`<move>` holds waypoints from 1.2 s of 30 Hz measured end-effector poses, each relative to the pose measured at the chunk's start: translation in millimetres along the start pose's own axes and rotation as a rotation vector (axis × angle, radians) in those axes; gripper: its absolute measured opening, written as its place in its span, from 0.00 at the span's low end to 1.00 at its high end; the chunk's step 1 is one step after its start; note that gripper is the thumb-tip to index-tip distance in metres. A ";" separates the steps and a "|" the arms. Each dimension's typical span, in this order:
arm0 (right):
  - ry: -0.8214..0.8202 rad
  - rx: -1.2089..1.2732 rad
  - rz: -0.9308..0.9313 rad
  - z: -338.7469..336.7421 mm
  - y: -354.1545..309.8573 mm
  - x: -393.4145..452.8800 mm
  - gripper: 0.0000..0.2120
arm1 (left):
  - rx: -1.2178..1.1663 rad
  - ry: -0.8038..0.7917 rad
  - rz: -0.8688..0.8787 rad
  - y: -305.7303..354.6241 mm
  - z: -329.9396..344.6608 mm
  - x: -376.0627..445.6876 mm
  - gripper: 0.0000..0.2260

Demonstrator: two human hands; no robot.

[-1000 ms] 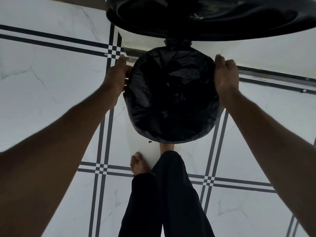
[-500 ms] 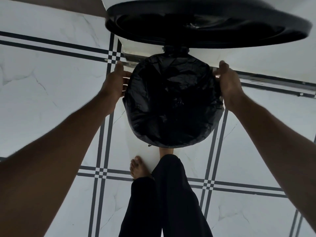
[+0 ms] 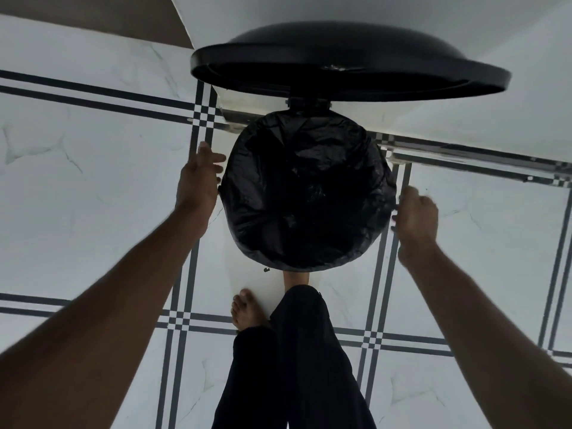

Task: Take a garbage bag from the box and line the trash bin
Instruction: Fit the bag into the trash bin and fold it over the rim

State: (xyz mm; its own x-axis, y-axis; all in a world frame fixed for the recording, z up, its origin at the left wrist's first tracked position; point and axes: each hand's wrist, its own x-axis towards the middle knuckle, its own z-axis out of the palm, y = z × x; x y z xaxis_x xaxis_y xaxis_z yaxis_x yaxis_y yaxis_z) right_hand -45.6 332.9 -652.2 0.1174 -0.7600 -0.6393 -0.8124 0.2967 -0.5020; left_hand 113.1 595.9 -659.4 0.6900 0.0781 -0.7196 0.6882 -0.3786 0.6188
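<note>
Crinkled glossy black garbage bag [image 3: 309, 193] over round trash bin rim; left hand [image 3: 198, 181] fingers spread beside it, right hand [image 3: 416, 216] loosely curled, empty.

I'm looking down into what reads as a home: a glossy white marble-look tile floor [image 3: 77, 187] with black inlay lines, plain white walls [image 3: 510, 41], a lidded pedal bin [image 3: 309, 193], and bare feet [image 3: 246, 311] on the tiles.
</note>
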 end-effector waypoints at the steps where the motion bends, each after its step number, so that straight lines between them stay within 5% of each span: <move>1: -0.082 0.091 0.059 -0.5 4.6 -3.9 0.14 | -0.003 -0.047 0.002 0.2 1.4 -1.6 0.23; 8: -0.213 0.407 0.247 1.6 14.1 -13.7 0.17 | 0.034 -0.107 0.035 3.5 1.2 -2.0 0.25; 15: -0.265 0.356 0.439 1.2 4.9 -13.7 0.17 | 0.032 -0.100 0.008 7.6 3.7 -4.5 0.25; 26: -0.180 0.263 0.388 8.5 8.1 -17.6 0.21 | 0.059 -0.143 0.020 11.2 1.8 -2.9 0.27; 36: -0.310 0.403 0.367 -3.3 16.0 -14.8 0.23 | 0.048 -0.147 0.018 12.3 1.5 -4.5 0.27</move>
State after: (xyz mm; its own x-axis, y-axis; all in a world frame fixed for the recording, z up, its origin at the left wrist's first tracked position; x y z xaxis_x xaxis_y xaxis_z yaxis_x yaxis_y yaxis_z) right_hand -62.2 347.0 -648.7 0.0806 -0.3821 -0.9206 -0.5588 0.7475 -0.3591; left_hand 118.1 589.5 -649.0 0.6598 -0.0635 -0.7487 0.6617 -0.4230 0.6190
